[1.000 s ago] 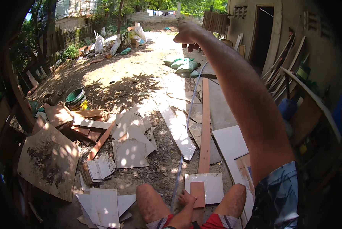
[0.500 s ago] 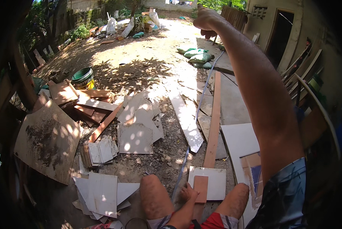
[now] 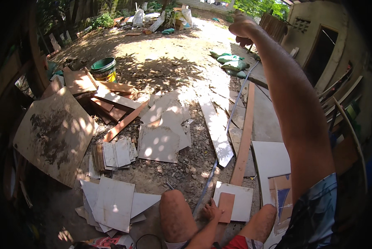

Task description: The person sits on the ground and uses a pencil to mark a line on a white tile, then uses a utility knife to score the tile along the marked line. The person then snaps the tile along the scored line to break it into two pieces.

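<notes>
At lower centre, the left hand (image 3: 213, 211) touches a rectangular reddish-brown board (image 3: 227, 202), perhaps steadying it over a flat white panel (image 3: 243, 202), its grip's closure impossible to tell.

one short brown board (image 3: 227, 203) on one white panel (image 3: 243, 200), one bucket (image 3: 104, 71), one hose (image 3: 207, 183), one doorway (image 3: 320, 59)

L hand (image 3: 212, 212) low btwn bent knees (image 3: 177, 207), fingers fwd; R arm (image 3: 296, 95) stretched fwd & raised, elbow slightly bent, R hand (image 3: 243, 30) w/ some fingers curled
</notes>
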`<act>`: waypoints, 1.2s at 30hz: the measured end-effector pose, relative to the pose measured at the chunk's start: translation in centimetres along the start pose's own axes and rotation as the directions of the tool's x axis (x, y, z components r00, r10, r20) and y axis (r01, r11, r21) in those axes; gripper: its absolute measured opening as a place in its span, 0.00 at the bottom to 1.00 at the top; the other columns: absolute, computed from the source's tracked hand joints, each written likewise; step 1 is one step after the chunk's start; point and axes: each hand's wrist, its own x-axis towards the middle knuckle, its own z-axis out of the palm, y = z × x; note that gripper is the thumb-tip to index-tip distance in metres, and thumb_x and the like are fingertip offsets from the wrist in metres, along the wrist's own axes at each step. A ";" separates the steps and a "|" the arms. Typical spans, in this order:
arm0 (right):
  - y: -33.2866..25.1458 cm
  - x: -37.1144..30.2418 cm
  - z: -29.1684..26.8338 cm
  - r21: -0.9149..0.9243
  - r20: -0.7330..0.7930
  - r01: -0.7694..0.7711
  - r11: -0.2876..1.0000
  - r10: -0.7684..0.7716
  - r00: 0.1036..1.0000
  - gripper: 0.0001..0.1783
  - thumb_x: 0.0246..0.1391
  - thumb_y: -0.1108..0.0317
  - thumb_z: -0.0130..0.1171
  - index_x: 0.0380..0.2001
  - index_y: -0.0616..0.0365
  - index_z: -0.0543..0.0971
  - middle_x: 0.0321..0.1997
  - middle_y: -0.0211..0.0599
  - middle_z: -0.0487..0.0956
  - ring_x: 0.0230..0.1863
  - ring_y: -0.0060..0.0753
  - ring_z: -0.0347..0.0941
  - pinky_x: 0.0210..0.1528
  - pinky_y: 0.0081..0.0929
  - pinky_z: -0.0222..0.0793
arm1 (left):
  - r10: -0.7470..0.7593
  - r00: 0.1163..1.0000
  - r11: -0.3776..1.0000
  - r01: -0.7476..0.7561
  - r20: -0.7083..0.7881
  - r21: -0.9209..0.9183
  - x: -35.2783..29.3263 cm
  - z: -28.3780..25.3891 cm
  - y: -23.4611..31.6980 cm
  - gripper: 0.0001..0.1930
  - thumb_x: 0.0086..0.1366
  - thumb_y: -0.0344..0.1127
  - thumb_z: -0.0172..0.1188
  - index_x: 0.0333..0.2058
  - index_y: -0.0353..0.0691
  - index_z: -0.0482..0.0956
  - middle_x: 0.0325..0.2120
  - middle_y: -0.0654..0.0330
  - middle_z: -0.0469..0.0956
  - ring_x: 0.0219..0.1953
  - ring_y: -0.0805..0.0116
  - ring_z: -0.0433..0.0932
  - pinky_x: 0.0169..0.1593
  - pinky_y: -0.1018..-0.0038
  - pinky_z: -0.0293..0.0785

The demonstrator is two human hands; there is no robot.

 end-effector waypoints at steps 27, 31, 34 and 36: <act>0.5 -1.0 -2.8 -0.031 -0.075 0.018 0.999 -0.020 0.997 0.42 0.64 0.70 0.50 0.77 0.46 0.47 0.33 0.42 0.88 0.23 0.33 0.85 0.22 0.33 0.84 | 0.007 1.000 1.000 -0.007 -0.003 -0.001 0.3 -0.1 0.2 0.63 0.50 0.61 0.83 0.80 0.63 0.53 0.68 0.48 0.67 0.69 0.42 0.66 0.69 0.48 0.69; 0.0 -1.3 -2.7 -0.011 -0.074 0.019 1.000 -0.020 0.997 0.52 0.63 0.71 0.49 0.85 0.43 0.38 0.33 0.42 0.87 0.22 0.34 0.84 0.22 0.33 0.85 | 0.006 1.000 1.000 -0.006 0.014 0.011 0.4 -0.5 -0.1 0.63 0.50 0.61 0.83 0.80 0.63 0.53 0.68 0.48 0.67 0.69 0.42 0.67 0.70 0.49 0.69; -0.5 -1.6 -2.3 0.024 -0.080 0.023 0.999 -0.021 0.997 0.52 0.62 0.71 0.49 0.85 0.43 0.38 0.33 0.42 0.87 0.22 0.33 0.84 0.22 0.33 0.85 | -0.002 1.000 1.000 0.002 0.008 0.007 0.5 -0.5 -0.1 0.63 0.50 0.61 0.83 0.80 0.63 0.53 0.68 0.48 0.68 0.68 0.43 0.67 0.69 0.51 0.69; -0.8 -1.4 -2.5 0.013 -0.043 0.038 0.999 -0.037 0.998 0.52 0.62 0.71 0.49 0.85 0.44 0.38 0.33 0.42 0.87 0.22 0.33 0.84 0.22 0.33 0.85 | -0.003 1.000 1.000 0.003 -0.022 0.003 0.6 -0.3 -0.1 0.63 0.50 0.61 0.83 0.80 0.62 0.55 0.66 0.48 0.69 0.67 0.44 0.68 0.69 0.49 0.67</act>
